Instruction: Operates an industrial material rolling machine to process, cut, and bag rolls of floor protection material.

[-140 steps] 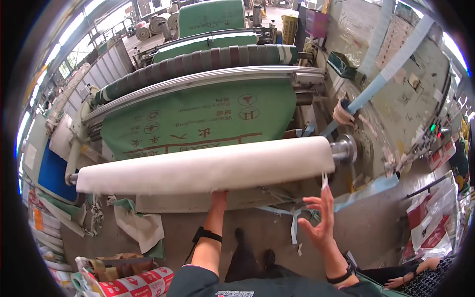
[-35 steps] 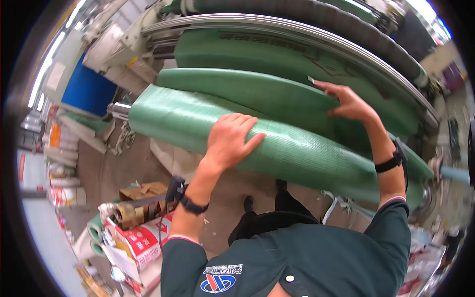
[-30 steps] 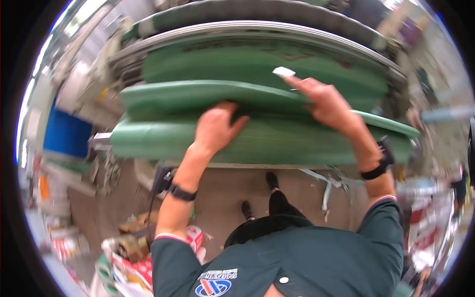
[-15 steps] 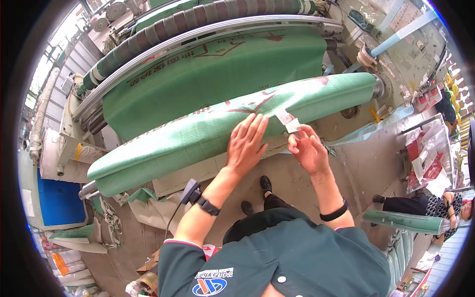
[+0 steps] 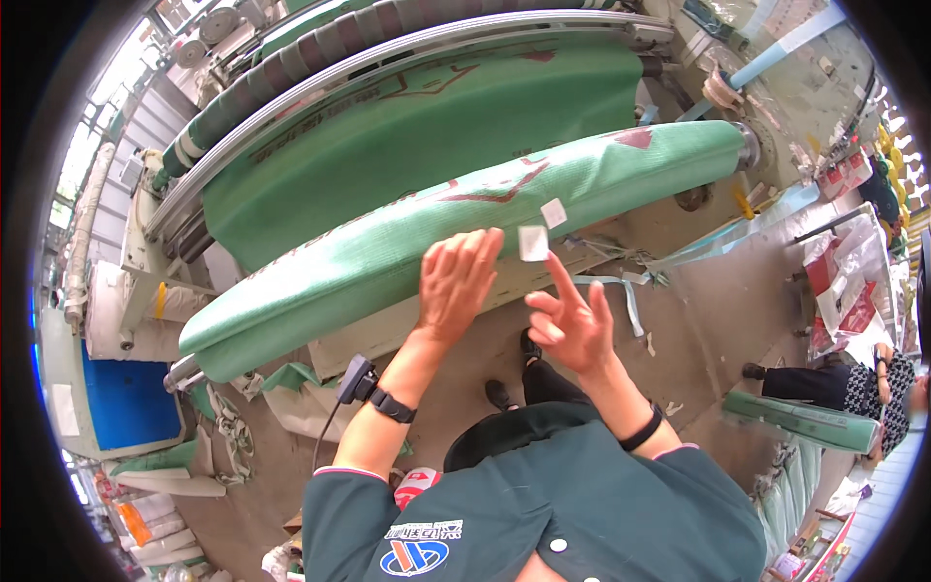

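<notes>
A long green roll (image 5: 388,242) of printed sheeting lies slantwise before me, its right end higher in view. My left hand (image 5: 458,283) is open at the roll's near side, fingers stretched and held side by side, holding nothing. One small white label (image 5: 554,212) sits on the roll's surface. A second white square label (image 5: 533,243) is at the roll's near edge, by the tip of my right index finger. My right hand (image 5: 572,318) is open, index finger extended and the others loosely bent. Whether the second label clings to the fingertip or the roll, I cannot tell.
Behind the roll, a green sheet (image 5: 417,145) hangs from a machine with a metal bar (image 5: 320,80). A blue panel (image 5: 126,393) stands at left. Another person (image 5: 819,386) is at right beside a wrapped green roll (image 5: 800,424). Pale blue strips (image 5: 630,306) trail rightward.
My left hand has drawn back and left from the roll's top. My right hand has moved down and left, its index finger now extended. The two labels now show apart.
</notes>
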`<state>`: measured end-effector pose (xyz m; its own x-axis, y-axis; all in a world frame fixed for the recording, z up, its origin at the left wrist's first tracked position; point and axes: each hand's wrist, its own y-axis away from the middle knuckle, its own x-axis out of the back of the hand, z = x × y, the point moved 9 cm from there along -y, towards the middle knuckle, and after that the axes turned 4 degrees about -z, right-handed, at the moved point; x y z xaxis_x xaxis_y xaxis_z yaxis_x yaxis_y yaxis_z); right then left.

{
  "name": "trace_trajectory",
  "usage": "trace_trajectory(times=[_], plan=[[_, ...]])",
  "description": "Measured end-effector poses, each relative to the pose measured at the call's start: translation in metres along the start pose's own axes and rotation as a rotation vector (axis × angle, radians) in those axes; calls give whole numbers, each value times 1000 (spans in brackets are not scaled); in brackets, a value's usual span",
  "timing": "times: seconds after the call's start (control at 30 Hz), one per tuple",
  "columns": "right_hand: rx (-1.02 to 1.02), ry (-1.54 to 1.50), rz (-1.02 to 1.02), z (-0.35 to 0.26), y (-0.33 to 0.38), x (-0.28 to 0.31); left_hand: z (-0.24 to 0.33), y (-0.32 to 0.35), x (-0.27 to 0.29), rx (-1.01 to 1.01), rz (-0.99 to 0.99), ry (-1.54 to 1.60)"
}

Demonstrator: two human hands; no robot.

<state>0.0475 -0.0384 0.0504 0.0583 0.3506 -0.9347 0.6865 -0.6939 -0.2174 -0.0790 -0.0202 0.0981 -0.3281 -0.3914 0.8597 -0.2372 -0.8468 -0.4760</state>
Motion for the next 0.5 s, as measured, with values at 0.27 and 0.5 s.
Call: trace_trajectory(times=[0.27, 0.5], plan=[[-37, 863, 235, -61, -21, 36, -24, 5, 11, -1, 56, -301], [383, 2792, 1280, -486, -15, 115, -28, 53, -7, -150, -224, -34]])
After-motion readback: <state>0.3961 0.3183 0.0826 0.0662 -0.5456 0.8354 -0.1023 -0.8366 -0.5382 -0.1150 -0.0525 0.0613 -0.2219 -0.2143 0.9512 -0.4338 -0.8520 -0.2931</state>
